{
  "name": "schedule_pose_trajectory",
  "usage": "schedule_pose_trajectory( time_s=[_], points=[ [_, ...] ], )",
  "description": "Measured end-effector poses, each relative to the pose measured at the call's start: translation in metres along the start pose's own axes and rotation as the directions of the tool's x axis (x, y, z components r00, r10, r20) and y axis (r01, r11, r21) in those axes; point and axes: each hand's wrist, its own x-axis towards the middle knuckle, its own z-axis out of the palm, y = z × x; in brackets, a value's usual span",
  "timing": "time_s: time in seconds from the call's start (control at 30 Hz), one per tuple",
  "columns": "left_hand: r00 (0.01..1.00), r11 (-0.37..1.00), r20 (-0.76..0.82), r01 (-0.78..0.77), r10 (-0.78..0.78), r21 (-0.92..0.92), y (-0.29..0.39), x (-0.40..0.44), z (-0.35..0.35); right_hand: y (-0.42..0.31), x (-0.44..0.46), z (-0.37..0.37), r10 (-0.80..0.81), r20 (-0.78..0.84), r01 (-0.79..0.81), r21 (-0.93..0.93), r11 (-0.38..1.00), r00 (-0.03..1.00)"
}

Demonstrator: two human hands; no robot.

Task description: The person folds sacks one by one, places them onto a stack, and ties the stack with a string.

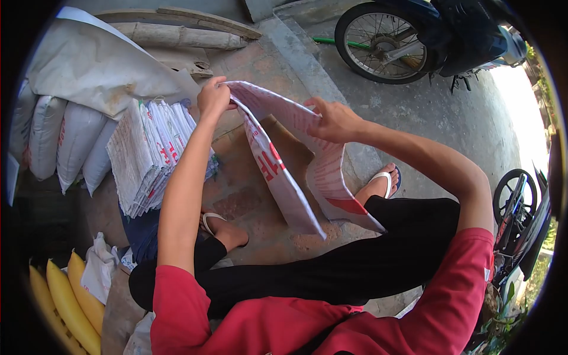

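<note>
With the fingers of the left hand (214, 100) and right hand (337, 121) pinched on its edges, holding up one printed sack (273, 164) mid-frame. Can count one stack of folded sacks (145, 157) left of centre, four filled sacks (81, 142) at far left, three long yellow things (66, 302) at lower left, two motorbikes (452, 41) at upper right and right edge.

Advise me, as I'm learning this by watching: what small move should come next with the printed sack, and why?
I'd probably bring the right hand inward so the two lengths of the printed sack meet: it is bent over at the left hand, its lengths hang apart, and the right hand holds one of them. Similar sacks lie folded in a stack nearby.
</note>
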Motion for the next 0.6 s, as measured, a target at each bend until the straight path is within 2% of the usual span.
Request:
schedule_pose_trajectory(
  time_s=[0.07,0.17,0.23,0.27,0.3,0.33,0.4,0.5,0.6],
  points=[
    [0.997,0.972,-0.028,0.068,-0.076,-0.225,-0.030,0.026,-0.016,-0.020,-0.014,0.007,0.080,0.151,-0.089,0.053,0.995,0.985],
    [0.974,0.893,-0.041,0.188,-0.223,-0.410,-0.044,0.032,-0.038,-0.037,-0.037,0.017,0.050,0.144,-0.064,0.100,0.993,0.988],
    [0.982,0.985,-0.065,0.174,-0.175,-0.024,-0.041,0.020,-0.050,-0.037,-0.051,0.024,-0.088,0.101,0.087,0.010,0.996,0.991],
    [0.987,0.972,-0.071,0.156,-0.146,0.174,-0.036,0.013,-0.055,-0.035,-0.054,0.024,-0.160,0.083,0.163,-0.038,0.986,0.984],
    [0.976,0.692,-0.064,-0.102,0.210,0.715,-0.057,0.027,-0.060,-0.033,-0.054,0.023,-0.136,0.149,0.143,-0.038,0.989,0.979],
    [0.915,0.670,0.014,-0.305,0.402,0.677,-0.056,0.022,-0.061,-0.029,-0.053,0.025,-0.137,0.114,0.139,-0.016,0.990,0.984],
    [0.668,0.502,0.128,-0.659,0.733,0.560,-0.049,0.005,-0.057,-0.019,-0.046,0.032,-0.140,0.047,0.138,0.027,0.990,0.989],
    [0.748,0.580,0.362,-0.661,0.556,0.476,-0.009,-0.017,-0.050,-0.019,-0.042,0.025,-0.120,0.048,0.116,0.064,0.991,0.992],
    [0.808,0.642,0.367,-0.590,0.461,0.490,0.018,-0.021,-0.045,-0.008,-0.041,0.027,-0.243,-0.009,0.243,0.070,0.968,0.970]
  ],
)
